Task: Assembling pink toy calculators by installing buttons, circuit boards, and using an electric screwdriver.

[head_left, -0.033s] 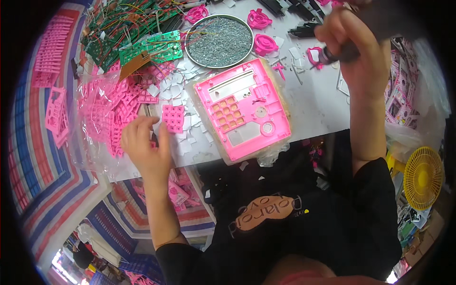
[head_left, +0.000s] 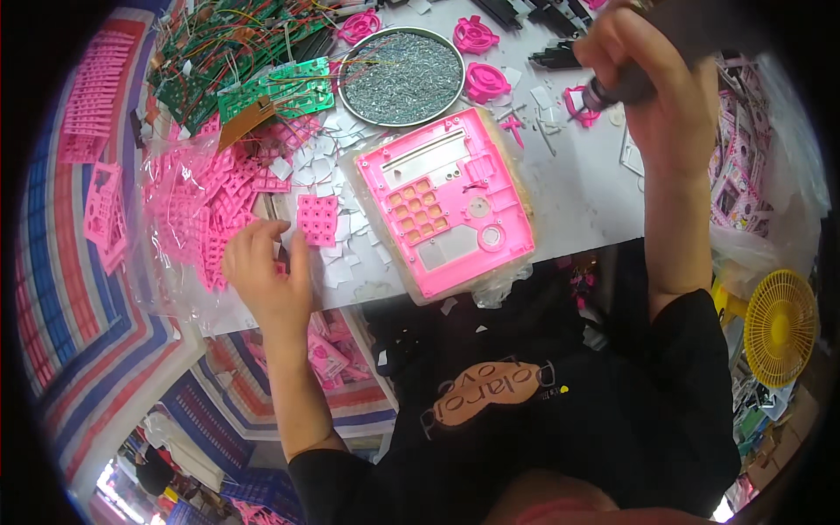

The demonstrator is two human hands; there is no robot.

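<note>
A pink plastic housing (head_left: pixel 446 201) with a grid of square key holes lies face down on a clear bag at the white table's (head_left: pixel 586 201) front edge. My left hand (head_left: pixel 262 271) rests on the table to its left, fingers spread over small white paper squares. It lies just below a loose pink keypad mat (head_left: pixel 318 219) and holds nothing. My right hand (head_left: pixel 652 79) is raised above the table's right side, closed around a dark screwdriver-like tool (head_left: pixel 612 90) that points left and down.
A round metal tray of small screws (head_left: pixel 401 74) stands behind the housing. Green circuit boards with wires (head_left: pixel 276 87) lie at the back left, with a clear bag of pink keypad mats (head_left: pixel 197 210) below them. Pink round parts (head_left: pixel 486 83) lie at the back. A yellow fan (head_left: pixel 779 324) stands at the lower right.
</note>
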